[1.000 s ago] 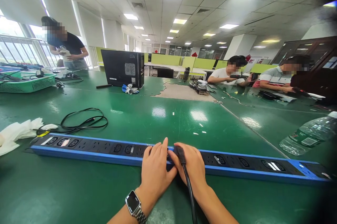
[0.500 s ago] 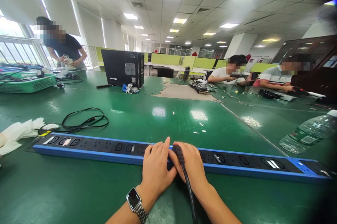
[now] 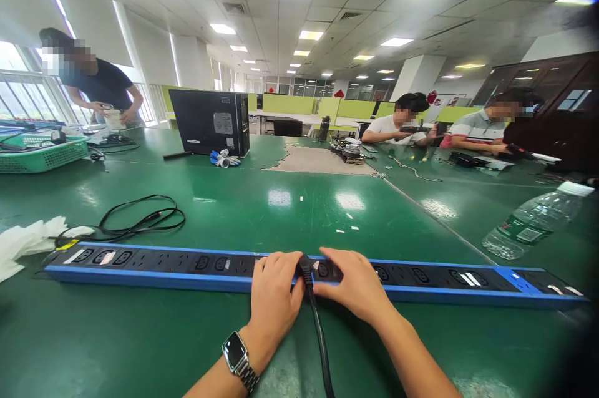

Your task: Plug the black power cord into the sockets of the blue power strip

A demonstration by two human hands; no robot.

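A long blue and black power strip (image 3: 140, 261) lies across the green table (image 3: 290, 204) in front of me. A black plug (image 3: 306, 267) sits in one of its middle sockets, and its black cable (image 3: 321, 342) runs back toward me between my arms. My left hand (image 3: 274, 295), with a watch on the wrist, has its fingers curled down over the strip just left of the plug, thumb beside the cable. My right hand (image 3: 358, 286) lies flat on the strip just right of the plug, fingers stretched out and holding nothing.
A coiled black cord (image 3: 140, 220) and white cloth (image 3: 28, 239) lie at the left. A plastic water bottle (image 3: 533, 223) lies at the right. A black computer case (image 3: 208, 120) and green basket (image 3: 42, 155) stand farther back. Other people work at the far sides.
My right hand has let go of the plug and slid to its right, flat on the strip. The plug now stands uncovered between my hands. The left hand's fingers have curled down.
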